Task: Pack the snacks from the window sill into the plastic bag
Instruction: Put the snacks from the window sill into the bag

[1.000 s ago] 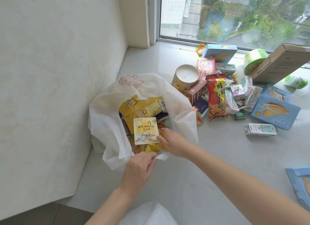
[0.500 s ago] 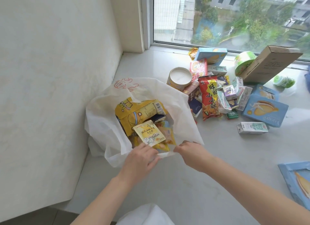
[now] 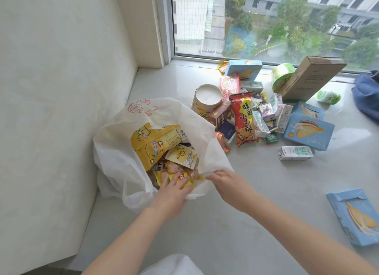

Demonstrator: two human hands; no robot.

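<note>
A white plastic bag [image 3: 114,151] stands open on the window sill [image 3: 235,223] beside the left wall. Inside it are a big yellow packet [image 3: 151,145], a pale yellow sachet [image 3: 182,156] and several small packets. My left hand [image 3: 172,192] reaches over the near rim, and its straight fingers lie on the yellow packets at the front. My right hand [image 3: 227,184] pinches the bag's right near flap. To the right of the bag lies a heap of loose snacks with a red packet [image 3: 245,120] and a round tub [image 3: 208,96].
Blue boxes [image 3: 308,131], a small milk carton [image 3: 295,152], a green cup [image 3: 282,75] and a leaning cardboard box [image 3: 309,77] sit further right. Another blue box [image 3: 352,215] lies near the right edge. Blue cloth [image 3: 367,94] shows at far right. The window runs along the back.
My right hand let go of the pale sachet, which now lies in the bag, drew back and took the right flap. My left hand's fingers moved from the rim onto the packets.
</note>
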